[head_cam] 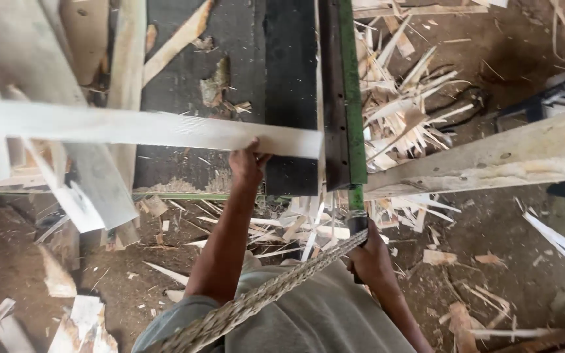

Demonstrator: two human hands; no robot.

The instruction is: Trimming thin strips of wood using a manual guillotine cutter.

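My left hand [248, 165] grips the near edge of a long pale wooden plank [132, 127] that lies crosswise, its right end over the dark machine table [230, 78]. My right hand [369, 258] is closed around the dark handle at the lower end of a green metal bar [351, 98] that runs up the table's right side. A braided rope [263, 297] runs from that handle down across my body.
Wood offcuts and splinters [400, 104] are heaped right of the green bar and scattered over the dirt floor. A thick rough beam [492, 157] slants at right. More boards [80, 163] are stacked at left.
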